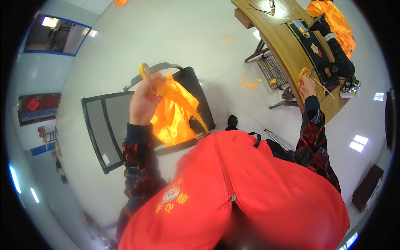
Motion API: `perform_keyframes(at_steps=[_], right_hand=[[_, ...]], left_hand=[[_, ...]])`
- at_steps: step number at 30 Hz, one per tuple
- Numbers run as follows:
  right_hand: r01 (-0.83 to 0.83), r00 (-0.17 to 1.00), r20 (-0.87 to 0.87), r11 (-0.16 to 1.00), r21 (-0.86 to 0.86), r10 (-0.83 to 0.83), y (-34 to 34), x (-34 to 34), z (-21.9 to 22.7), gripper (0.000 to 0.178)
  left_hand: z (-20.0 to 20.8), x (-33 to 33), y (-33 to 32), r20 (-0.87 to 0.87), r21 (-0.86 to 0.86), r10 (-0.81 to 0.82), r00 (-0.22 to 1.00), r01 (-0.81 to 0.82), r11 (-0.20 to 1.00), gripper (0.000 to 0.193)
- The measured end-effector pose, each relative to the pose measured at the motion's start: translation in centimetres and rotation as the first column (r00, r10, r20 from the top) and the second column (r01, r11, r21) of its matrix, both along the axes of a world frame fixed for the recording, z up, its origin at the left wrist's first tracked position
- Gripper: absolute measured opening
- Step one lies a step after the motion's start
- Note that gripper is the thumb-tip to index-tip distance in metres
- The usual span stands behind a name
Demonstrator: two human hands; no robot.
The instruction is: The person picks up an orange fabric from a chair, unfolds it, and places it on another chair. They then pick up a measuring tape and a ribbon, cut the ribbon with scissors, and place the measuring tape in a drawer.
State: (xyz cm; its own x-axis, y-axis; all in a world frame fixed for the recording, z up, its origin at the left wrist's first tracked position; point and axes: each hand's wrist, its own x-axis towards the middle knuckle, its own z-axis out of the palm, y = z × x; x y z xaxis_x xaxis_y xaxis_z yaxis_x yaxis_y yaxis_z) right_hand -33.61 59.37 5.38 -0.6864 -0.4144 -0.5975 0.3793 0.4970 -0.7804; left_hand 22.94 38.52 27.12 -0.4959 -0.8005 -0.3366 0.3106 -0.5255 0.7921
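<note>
On the left, my left hand [143, 100] is raised over a chair, its fingers closed on a narrow orange fabric strip [177, 96]. One end of the strip curls above the fingers; the other trails down to the right. Below it, a heap of shiny orange satin cloth [175, 125] lies on the chair seat. At the right, my right hand [307, 86] is at the near edge of a wooden sewing table, closed around what look like orange-handled scissors [304, 73]. The blades are hard to make out. Close by stands a black sewing machine [339, 58].
The black-framed chair [109, 125] stands to the left. A treadle [273, 71] sits under the wooden table [277, 31], which bears eyeglasses [271, 7]. More orange cloth [333, 25] hangs beyond the machine. Orange scraps [248, 84] lie on the floor.
</note>
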Motion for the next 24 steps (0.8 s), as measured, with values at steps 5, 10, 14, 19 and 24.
perform_keyframes(at_steps=[5, 10, 14, 19, 24], right_hand=[[0.247, 0.927, 0.37, 0.841, -0.482, -0.06, 1.1, 4.5, 3.6, 0.021], [0.06, 0.943, 0.272, 0.71, -0.702, 0.19, 1.8, 10.4, 9.0, 0.034], [-0.018, 0.884, 0.249, 0.562, -0.827, 0.395, 1.5, 15.5, 12.2, 0.03], [-0.293, 0.925, -0.034, 0.652, -0.699, 0.379, -1.1, 20.7, 12.4, 0.025], [-0.491, 0.793, -0.051, 0.588, -0.643, 0.607, -1.3, 29.3, 10.9, 0.028]], left_hand=[[-0.3, 0.6, 0.3, 0.002, -0.002, -0.04, 0.999, 0.04, 0.999, 0.031], [-0.2, 1.0, 0.8, 0.019, -0.007, -0.013, 1.0, 0.013, 1.0, 0.032], [0.0, 1.1, 1.3, 0.008, -0.027, -0.032, 0.999, 0.033, 0.999, 0.029], [0.5, 1.1, 1.8, -0.029, -0.07, -0.05, 0.998, 0.048, 0.996, 0.027], [0.7, 1.3, 1.7, -0.033, -0.062, -0.017, 0.999, 0.015, 0.998, 0.027]])
